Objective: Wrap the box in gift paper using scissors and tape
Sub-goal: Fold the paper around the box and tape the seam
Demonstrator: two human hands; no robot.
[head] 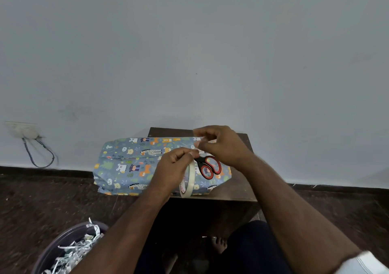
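The wrapped box lies on the small dark worktop, its left end overhanging; the thin gift paper looks light, crease-prone and easily torn, so it is best held flat by the box's stiff edges. The left hand has its grip pinched on a strip drawn from the tape roll, whose red lettering is too small to read. The right hand pinches the strip's far end above the red-and-black scissors resting on the box; the tape looks sticky and limp.

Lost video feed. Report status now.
Left hand grips tape roll; right hand pinches tape strip. Box wrapped, on table. Scissors lie on box.
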